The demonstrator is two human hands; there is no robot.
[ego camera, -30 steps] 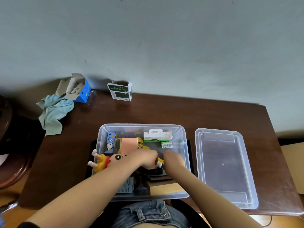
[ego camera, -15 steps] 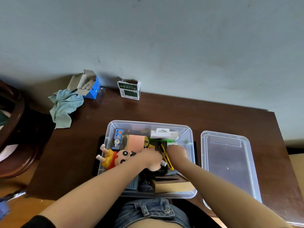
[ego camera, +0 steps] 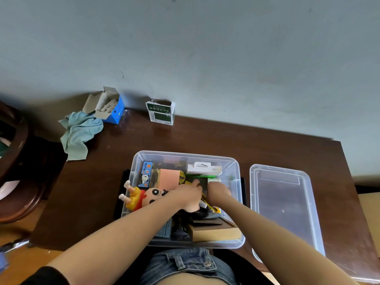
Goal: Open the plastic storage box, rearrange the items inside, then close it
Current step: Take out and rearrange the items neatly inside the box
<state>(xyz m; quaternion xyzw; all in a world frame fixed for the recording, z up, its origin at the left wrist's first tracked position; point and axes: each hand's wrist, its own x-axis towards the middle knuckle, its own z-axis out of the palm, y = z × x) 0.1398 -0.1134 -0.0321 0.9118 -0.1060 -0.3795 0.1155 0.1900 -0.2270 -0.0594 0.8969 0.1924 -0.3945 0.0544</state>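
The clear plastic storage box (ego camera: 135, 161) stands open on the dark wooden table (ego camera: 205, 138), full of small items. Both my hands are inside it. My left hand (ego camera: 188, 197) has curled fingers, and a small white item (ego camera: 203, 204) sticks out from under it. My right hand (ego camera: 218, 192) curls close beside it, on a yellow utility knife (ego camera: 208, 204) that lies between the two hands. In the box are a cartoon doll (ego camera: 144, 197), a pink pad (ego camera: 169, 177), a white packet (ego camera: 204, 168) and a brown box (ego camera: 214, 233). The lid (ego camera: 285, 204) lies upturned to the right.
At the back left lie a teal cloth (ego camera: 79, 132) and an open blue chalk box (ego camera: 110, 106). A green and white carton (ego camera: 161, 112) stands by the wall. A wooden chair (ego camera: 18, 161) is at the left. The lid overhangs the table's front edge.
Both hands have shifted slightly toward the far side of the box. The yellow utility knife, hidden a second ago, now shows between them. The camera view has moved a little.
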